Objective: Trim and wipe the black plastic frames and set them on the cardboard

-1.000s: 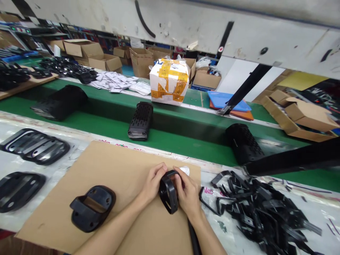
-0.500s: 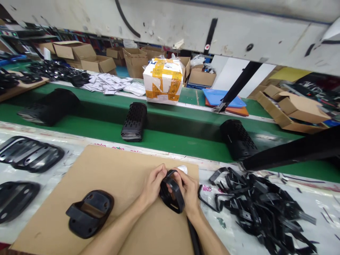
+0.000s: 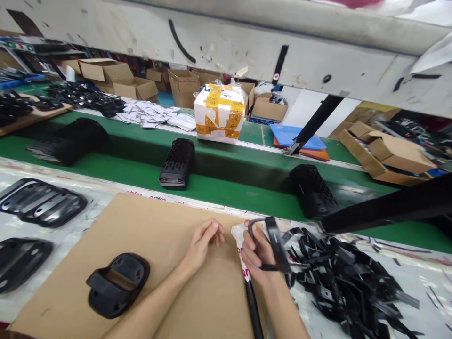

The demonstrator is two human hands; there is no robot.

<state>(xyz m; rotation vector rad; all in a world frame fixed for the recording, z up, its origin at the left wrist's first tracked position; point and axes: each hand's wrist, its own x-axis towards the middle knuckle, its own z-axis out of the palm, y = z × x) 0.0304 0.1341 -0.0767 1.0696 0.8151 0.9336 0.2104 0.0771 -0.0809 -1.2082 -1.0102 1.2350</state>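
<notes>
Green belt point(image 3: 229, 188) running across behind the bench, three dark covers point(image 3: 178, 162) lying on it, and a white box point(image 3: 219, 113) with yellow tape just past it. Up front is a cardboard sheet point(image 3: 165, 226), and the action's over its right side.

So the right hand point(image 3: 259, 254) has a black frame point(image 3: 277, 245), held up near the sheet's right edge, just left of the messy pile of black parts point(image 3: 348, 282). Its wide band has its long axis pretty much up and down the view, top leaning a bit left, and the thinner sides point left. Fingers are curled in around those sides; can't tell exactly where the thumb grips.

Left hand point(image 3: 205, 240) is just above the cardboard, well apart from the frame, fingers loosely bent and bunched close. Can't tell if the tips pinch anything.

Between the hands there's a black rod point(image 3: 253, 308) with a white plastic wrap point(image 3: 242, 249) on its far end. Black holder point(image 3: 118, 285) sits on the cardboard's left side, raised loop toward the left.
</notes>
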